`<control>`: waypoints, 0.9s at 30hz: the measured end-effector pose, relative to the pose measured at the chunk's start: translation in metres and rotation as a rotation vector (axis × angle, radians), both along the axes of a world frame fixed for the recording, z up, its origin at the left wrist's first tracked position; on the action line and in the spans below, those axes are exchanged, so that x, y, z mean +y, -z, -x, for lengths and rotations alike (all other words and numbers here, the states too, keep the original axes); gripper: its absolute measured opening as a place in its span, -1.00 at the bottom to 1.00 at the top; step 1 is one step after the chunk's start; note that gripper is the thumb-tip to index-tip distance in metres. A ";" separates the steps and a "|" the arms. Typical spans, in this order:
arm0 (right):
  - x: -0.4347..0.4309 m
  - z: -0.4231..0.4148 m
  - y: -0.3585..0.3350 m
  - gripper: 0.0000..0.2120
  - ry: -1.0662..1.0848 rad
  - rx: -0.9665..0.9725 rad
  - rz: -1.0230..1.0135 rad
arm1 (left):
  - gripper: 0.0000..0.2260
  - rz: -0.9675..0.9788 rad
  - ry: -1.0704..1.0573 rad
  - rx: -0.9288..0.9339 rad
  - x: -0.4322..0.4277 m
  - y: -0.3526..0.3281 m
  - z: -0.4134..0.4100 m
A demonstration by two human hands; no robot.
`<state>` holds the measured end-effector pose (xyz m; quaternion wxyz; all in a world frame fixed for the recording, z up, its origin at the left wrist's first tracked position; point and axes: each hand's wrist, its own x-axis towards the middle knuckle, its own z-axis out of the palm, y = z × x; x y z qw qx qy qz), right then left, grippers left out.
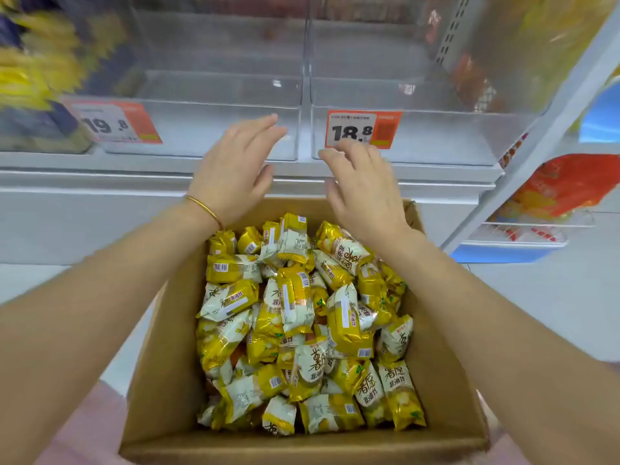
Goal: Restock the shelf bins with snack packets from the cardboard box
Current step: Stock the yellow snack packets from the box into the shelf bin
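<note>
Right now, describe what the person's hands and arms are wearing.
Both forearms are bare, with no sleeves in view. The left hand and right hand wear no gloves, and no rings show. A thin gold bangle circles the left wrist. Pink cloth shows at the lower left edge, probably clothing.

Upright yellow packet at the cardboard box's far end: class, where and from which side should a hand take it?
Probably from above, pinching its flat top edge: the packet stands on end, other packets crowding its sides.
</note>
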<state>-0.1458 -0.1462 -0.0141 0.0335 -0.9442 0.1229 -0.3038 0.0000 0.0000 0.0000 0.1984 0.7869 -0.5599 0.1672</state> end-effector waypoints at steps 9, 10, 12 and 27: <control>-0.060 -0.050 -0.026 -0.62 0.196 0.244 0.228 | -0.59 -0.141 -0.222 -0.013 -0.017 -0.016 -0.064; -0.063 -0.053 -0.022 -0.64 0.189 0.212 0.238 | -0.63 -0.106 -0.230 -0.007 -0.018 -0.015 -0.067; -0.067 -0.058 -0.016 -0.69 0.172 0.067 0.241 | -0.76 0.000 -0.222 0.020 -0.023 -0.015 -0.069; -0.054 -0.053 -0.039 -0.82 0.098 -0.129 0.141 | -0.91 0.207 -0.149 0.120 -0.029 -0.038 -0.061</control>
